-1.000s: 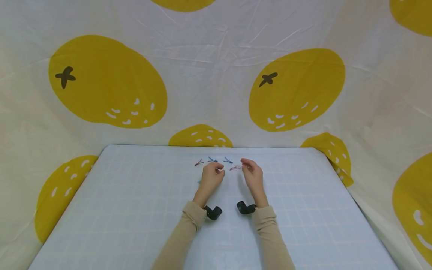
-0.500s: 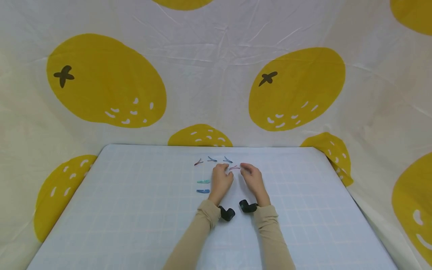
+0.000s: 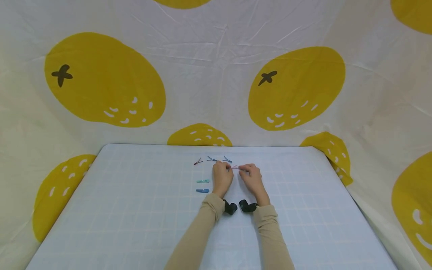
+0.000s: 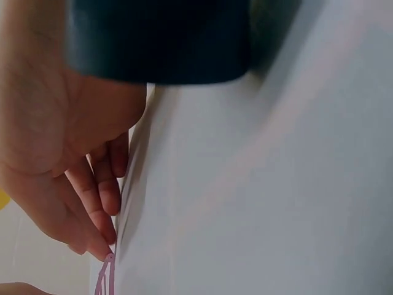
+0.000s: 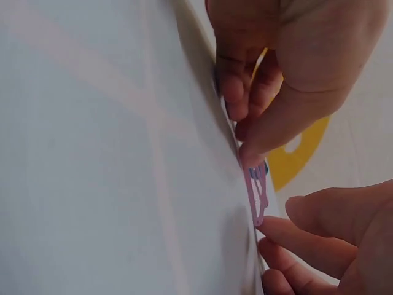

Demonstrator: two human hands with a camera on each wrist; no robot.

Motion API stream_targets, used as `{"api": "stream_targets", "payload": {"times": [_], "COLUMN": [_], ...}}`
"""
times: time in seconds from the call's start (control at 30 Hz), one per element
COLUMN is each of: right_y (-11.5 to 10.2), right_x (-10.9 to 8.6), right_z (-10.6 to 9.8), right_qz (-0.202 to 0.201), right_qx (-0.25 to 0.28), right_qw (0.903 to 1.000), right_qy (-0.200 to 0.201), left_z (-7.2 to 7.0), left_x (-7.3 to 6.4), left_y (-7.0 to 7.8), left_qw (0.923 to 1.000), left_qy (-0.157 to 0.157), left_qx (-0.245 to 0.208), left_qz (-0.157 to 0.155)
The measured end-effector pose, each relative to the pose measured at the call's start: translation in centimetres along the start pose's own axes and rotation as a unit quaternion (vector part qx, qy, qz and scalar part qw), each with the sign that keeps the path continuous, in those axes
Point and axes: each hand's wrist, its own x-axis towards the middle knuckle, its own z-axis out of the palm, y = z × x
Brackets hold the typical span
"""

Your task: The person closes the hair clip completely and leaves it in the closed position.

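Note:
A pink snap hair clip (image 3: 235,167) with its arms spread lies between both hands at the table's far side. My left hand (image 3: 222,177) pinches the clip's left end; the right wrist view shows its thumb (image 5: 253,153) over that end. From the other side my right hand (image 3: 253,182) touches the clip's tip with a fingertip (image 5: 265,226), its thumb standing apart. In the left wrist view the pink clip (image 4: 112,276) shows near the bottom, below the right hand (image 4: 55,147), while only a sliver of the left hand (image 4: 21,289) appears.
Behind the hands sit a dark red clip (image 3: 198,161) and two blue clips, one left (image 3: 211,159) and one right (image 3: 227,159), all spread. A flat teal clip (image 3: 203,181) and a flat blue clip (image 3: 203,191) lie left of the left hand on the pale checked tablecloth (image 3: 141,210).
My left hand has moved right, uncovering the teal and blue clips, and has taken hold of the pink clip. My right hand has come slightly down and left to the clip's tip.

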Motion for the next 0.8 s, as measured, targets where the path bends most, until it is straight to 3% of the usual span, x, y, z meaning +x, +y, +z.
{"api": "stream_targets", "payload": {"times": [0.33, 0.57, 0.8], "right_y": [0.0, 0.1, -0.3], "right_x": [-0.1, 0.0, -0.1], "right_z": [0.1, 0.1, -0.5], "right_qz": [0.003, -0.003, -0.003], "right_qx": [0.005, 0.001, 0.03], "right_qw": [0.9999, 0.9998, 0.9991], "right_qy": [0.01, 0.02, 0.03], "left_z": [0.3, 0.0, -0.7], "left_x": [0.0, 0.1, 0.2], "left_y": [-0.1, -0.2, 0.2], "left_qw": [0.9993, 1.0, 0.9991], "left_qy": [0.025, 0.001, -0.039], "left_qx": [0.021, 0.004, -0.018], "left_qz": [0.018, 0.008, -0.007]}}
